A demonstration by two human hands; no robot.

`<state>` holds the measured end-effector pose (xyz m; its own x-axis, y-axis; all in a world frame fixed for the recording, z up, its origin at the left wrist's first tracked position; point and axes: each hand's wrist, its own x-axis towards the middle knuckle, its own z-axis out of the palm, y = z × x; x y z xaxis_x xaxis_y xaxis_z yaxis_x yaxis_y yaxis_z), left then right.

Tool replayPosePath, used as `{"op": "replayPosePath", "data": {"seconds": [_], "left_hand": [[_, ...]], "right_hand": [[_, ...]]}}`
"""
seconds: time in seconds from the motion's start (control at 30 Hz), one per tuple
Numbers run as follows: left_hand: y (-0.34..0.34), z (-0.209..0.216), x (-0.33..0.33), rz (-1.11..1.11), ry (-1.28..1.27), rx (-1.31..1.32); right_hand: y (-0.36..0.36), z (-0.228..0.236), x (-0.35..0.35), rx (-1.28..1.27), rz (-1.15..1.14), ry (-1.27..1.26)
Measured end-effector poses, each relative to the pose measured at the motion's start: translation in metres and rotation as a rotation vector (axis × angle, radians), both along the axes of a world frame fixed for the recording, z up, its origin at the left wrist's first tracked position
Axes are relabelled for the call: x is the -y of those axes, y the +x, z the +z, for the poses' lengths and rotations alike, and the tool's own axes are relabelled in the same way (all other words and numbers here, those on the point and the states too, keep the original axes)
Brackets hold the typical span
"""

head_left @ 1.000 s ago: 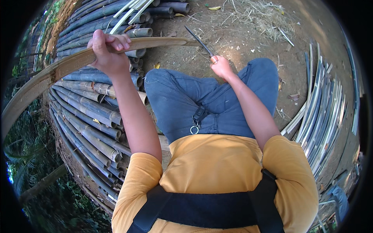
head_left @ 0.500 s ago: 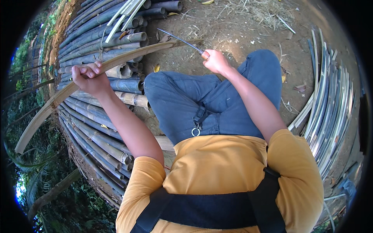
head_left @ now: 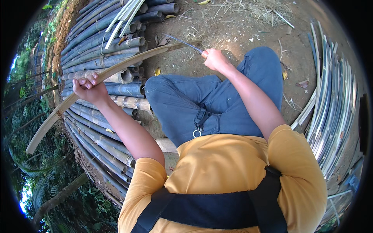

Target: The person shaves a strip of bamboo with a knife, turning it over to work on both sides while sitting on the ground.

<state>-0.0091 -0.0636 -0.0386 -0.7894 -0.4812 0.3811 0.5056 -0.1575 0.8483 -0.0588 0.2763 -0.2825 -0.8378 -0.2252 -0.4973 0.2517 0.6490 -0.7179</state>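
Observation:
A long, pale split bamboo strip [head_left: 130,62] slants from the lower left up to the ground ahead of my knees. My left hand [head_left: 91,88] is closed around it at about its middle, fingers curled over the edge. My right hand [head_left: 216,60] grips the wooden handle of a knife [head_left: 185,42], whose narrow dark blade points up and left. The blade lies close over the far end of the strip; I cannot tell whether it touches.
Stacked dark bamboo poles [head_left: 116,62] lie to the left, with a few pale strips [head_left: 125,19] on top. A bundle of thin split strips [head_left: 330,101] rests at the right. Shavings [head_left: 256,13] litter the ground ahead. My crossed legs [head_left: 186,95] sit between.
The knife blade has tipped slightly lower, nearer the strip. The strip's near end has shifted a little right in view, with my left hand still around it.

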Motion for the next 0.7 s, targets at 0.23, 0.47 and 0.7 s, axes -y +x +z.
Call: {"op": "replayPosePath", "data": {"seconds": [0.23, 0.47, 0.7], "left_hand": [[0.0, 0.004, 0.002, -0.084, -0.017, 0.0], [-0.01, 0.006, 0.004, -0.157, -0.052, -0.027], [-0.012, 0.008, -0.005, -0.164, -0.086, -0.025]], "right_hand": [[0.007, 0.011, -0.001, -0.066, 0.019, -0.004], [0.002, 0.014, -0.006, -0.226, 0.179, -0.013], [-0.002, 0.006, -0.005, -0.151, 0.126, 0.072]]}}
